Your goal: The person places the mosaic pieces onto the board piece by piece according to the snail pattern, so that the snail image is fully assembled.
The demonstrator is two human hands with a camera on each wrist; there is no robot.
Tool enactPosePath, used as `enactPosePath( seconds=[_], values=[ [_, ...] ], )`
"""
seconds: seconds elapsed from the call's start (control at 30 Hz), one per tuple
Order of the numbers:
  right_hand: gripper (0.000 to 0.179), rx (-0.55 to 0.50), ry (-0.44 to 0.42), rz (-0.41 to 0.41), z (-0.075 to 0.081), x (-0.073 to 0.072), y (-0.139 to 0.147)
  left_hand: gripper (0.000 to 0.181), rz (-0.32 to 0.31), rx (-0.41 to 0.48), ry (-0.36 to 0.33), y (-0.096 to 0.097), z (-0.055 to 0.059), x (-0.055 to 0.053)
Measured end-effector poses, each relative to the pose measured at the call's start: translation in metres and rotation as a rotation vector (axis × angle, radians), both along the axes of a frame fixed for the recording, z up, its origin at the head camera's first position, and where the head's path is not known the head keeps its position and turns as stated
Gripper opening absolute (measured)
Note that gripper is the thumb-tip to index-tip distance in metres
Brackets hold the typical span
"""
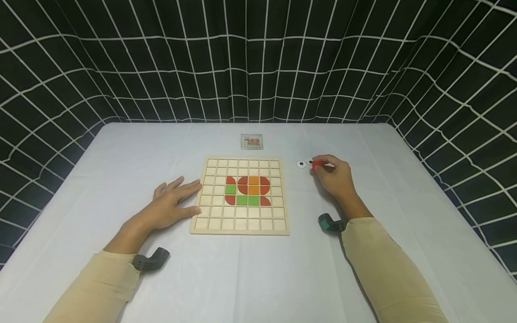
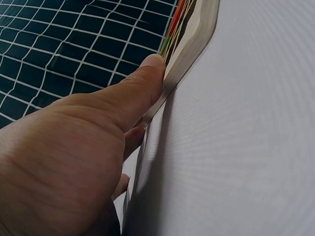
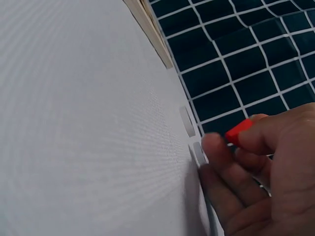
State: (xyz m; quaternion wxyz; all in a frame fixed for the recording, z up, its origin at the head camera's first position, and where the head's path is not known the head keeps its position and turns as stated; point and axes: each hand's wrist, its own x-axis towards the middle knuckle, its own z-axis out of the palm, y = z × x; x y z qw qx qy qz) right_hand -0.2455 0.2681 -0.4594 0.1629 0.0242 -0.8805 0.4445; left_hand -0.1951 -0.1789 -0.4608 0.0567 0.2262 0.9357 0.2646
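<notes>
Between thumb and fingers, my right hand [image 1: 335, 177] pinches a small red tile [image 1: 316, 165], whose red edge also shows in the right wrist view. Two round white discs with black dots, like eyes, lie beside that hand: one disc [image 1: 301, 164] is in full view, the other disc [image 1: 310, 161] partly covered by the fingers. My left hand [image 1: 171, 206] lies along the left edge of a wooden grid board [image 1: 240, 223], fingers extended, thumb and fingertips at its rim. Red, green and orange tiles [image 1: 253, 189] form a pattern in the board's middle cells.
A small picture card [image 1: 251, 141] with a coloured figure on a grid lies behind the board. White cloth [image 1: 258, 278] covers the table. Dark curtains with white grid lines [image 1: 250, 58] surround the back and sides. Grey wrist devices [image 1: 151, 259] sit at both sleeves.
</notes>
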Motion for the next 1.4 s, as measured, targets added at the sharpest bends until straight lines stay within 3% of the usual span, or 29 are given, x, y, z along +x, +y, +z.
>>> enactPosePath(
  seconds=[0.2,0.37,0.5,0.6,0.73,0.83,1.03,1.4],
  values=[
    [0.024,-0.166,-0.039,0.009,0.0003,-0.0012,-0.0002,0.071,0.005,0.005,-0.002,0.0003,-0.0012,-0.0002],
    [0.023,-0.204,-0.059,0.003,0.0009,-0.0002,-0.0005,0.071,0.001,0.011,0.002,0.0005,-0.0012,-0.0001],
    [0.024,-0.276,-0.096,0.046,0.0007,-0.0005,-0.0011,0.071,0.004,0.005,-0.004,0.0001,-0.0007,0.0],
    [0.027,-0.267,-0.102,0.056,-0.0005,-0.0017,-0.001,0.071,0.007,0.002,-0.006,0.0,-0.0006,0.0003],
    [0.038,-0.142,-0.092,0.02,-0.0023,-0.0019,-0.0002,0.071,0.007,0.01,-0.003,0.0003,-0.0004,0.0008],
    [0.04,-0.115,-0.095,0.019,-0.0031,-0.0015,0.0001,0.07,0.005,0.01,-0.002,0.0002,-0.0002,0.0005],
    [0.018,-0.126,-0.082,0.041,-0.0035,-0.001,-0.001,0.071,0.0,0.008,-0.004,0.0,0.0,-0.0001],
    [0.019,-0.145,-0.107,0.045,-0.0027,-0.0003,-0.0012,0.072,0.002,0.0,-0.008,-0.0003,-0.0001,-0.0002]
  ],
)
